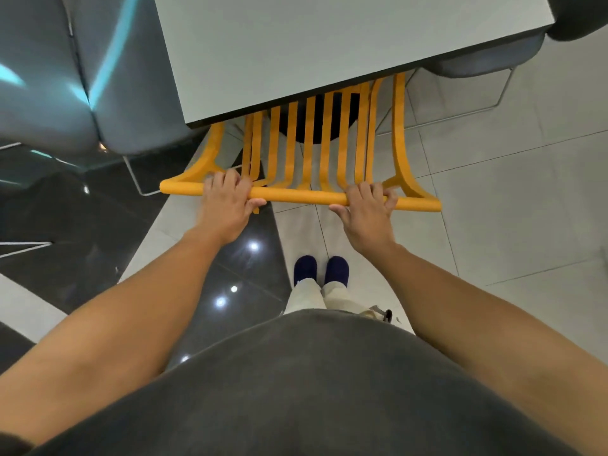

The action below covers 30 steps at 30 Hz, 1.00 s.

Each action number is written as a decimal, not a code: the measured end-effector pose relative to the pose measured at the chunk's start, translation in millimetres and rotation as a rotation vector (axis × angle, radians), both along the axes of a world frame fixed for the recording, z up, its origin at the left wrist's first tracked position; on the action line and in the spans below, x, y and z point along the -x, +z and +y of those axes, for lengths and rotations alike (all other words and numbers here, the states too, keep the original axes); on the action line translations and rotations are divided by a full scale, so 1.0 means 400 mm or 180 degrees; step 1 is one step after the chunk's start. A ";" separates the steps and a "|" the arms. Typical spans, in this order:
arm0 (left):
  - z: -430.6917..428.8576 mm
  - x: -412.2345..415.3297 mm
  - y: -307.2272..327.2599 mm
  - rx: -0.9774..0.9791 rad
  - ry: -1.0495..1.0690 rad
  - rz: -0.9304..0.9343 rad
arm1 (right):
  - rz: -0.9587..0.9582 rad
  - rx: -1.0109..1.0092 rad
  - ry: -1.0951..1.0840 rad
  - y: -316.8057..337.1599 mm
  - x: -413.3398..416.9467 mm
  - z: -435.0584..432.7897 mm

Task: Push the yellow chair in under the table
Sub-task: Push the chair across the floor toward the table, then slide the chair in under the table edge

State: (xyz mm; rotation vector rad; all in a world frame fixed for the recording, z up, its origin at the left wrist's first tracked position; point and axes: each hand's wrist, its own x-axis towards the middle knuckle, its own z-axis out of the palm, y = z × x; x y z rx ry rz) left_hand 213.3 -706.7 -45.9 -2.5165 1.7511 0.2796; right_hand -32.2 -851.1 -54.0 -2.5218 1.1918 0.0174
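The yellow chair has a slatted back and a round top rail. Its seat is hidden beneath the pale grey table, and only the back and the tops of the armrests show in front of the table's near edge. My left hand wraps the top rail left of centre, fingers curled over it. Right of centre, my right hand grips the same rail. Both arms reach forward from my body.
A grey padded chair stands at the table's left side and another grey chair at its right corner. The floor is pale tile with a glossy black strip on the left. My feet in dark blue slippers stand behind the chair.
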 end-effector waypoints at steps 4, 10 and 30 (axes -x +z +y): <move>-0.012 0.049 -0.004 0.0029 0.0084 -0.0061 | -0.0083 0.0003 0.0062 -0.006 0.041 -0.035; -0.086 0.212 -0.002 -0.0036 0.0307 -0.0109 | -0.0037 -0.0048 0.0247 0.005 0.163 -0.169; -0.323 0.553 -0.009 0.0188 0.0916 -0.0070 | 0.0090 -0.0035 0.0890 0.018 0.396 -0.523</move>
